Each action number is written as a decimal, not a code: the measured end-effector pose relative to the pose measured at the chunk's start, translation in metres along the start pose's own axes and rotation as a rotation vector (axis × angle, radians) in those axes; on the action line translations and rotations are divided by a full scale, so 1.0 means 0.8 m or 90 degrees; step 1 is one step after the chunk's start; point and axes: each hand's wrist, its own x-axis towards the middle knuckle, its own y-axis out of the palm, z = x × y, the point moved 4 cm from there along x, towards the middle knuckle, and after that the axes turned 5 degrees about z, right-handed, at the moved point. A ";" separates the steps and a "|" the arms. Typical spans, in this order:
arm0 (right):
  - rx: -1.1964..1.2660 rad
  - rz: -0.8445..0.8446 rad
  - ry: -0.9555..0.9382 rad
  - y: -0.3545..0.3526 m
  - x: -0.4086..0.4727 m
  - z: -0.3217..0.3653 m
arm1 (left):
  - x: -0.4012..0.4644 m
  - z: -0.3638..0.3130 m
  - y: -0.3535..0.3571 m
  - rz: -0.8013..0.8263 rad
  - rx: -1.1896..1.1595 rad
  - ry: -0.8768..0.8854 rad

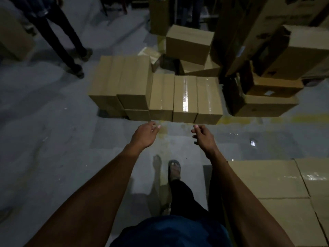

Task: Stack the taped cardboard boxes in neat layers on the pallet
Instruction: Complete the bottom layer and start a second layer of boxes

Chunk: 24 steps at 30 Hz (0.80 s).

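Note:
Several taped cardboard boxes stand in a row on the grey floor ahead; the middle one (pixel 185 97) has shiny tape along its top. Two taller boxes (pixel 122 81) stand at the row's left end. My left hand (pixel 145 135) and my right hand (pixel 203 137) reach forward, empty, fingers loosely curled and apart, just short of the row's front edge. A flat layer of stacked boxes (pixel 277 180) lies at my lower right; what it rests on is hidden.
A person's legs (pixel 60 36) stand at the upper left. Large printed cartons (pixel 267 29) and a jumble of boxes (pixel 188 43) fill the back right. A yellow floor line (pixel 267 119) runs to the right. My sandalled foot (pixel 174 170) is below my hands.

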 end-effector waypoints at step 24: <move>-0.090 0.147 -0.068 0.159 0.455 0.253 | 0.381 0.069 -0.233 -0.107 -0.063 -0.115</move>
